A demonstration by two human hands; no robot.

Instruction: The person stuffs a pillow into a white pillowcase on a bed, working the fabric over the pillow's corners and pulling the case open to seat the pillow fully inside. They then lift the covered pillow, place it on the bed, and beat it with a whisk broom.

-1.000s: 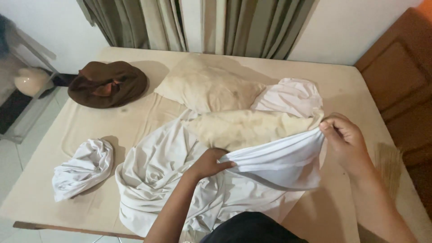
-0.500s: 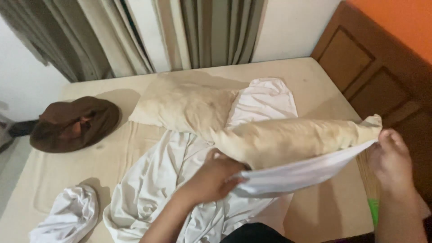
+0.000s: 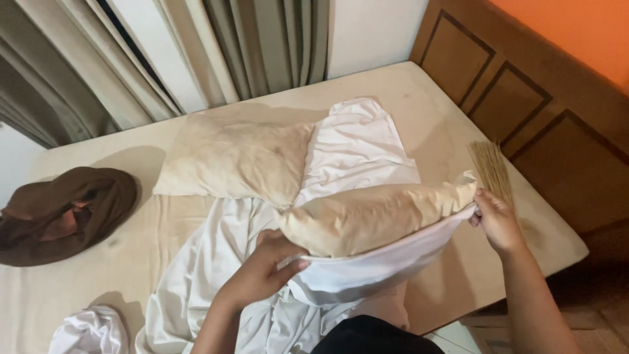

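Note:
A beige bare pillow (image 3: 373, 213) lies across the front of the mattress, its lower edge inside the mouth of a white pillowcase (image 3: 367, 272). My left hand (image 3: 265, 269) grips the pillowcase's opening at the pillow's left end. My right hand (image 3: 495, 219) pinches the pillowcase's edge at the pillow's right corner. The pillowcase hangs slack below the pillow between both hands.
A second beige pillow (image 3: 232, 157) lies behind, partly in another white case (image 3: 357, 147). A white sheet (image 3: 209, 269) is crumpled under my left arm. A brown cloth (image 3: 62, 213) sits at left, a white bundle (image 3: 88, 331) front left, a stick broom (image 3: 491, 170) by the wooden headboard (image 3: 537, 111).
The view has swung right toward the headboard. My hands have spread apart, stretching the pillowcase mouth wide along the pillow, which now sits lower into the opening.

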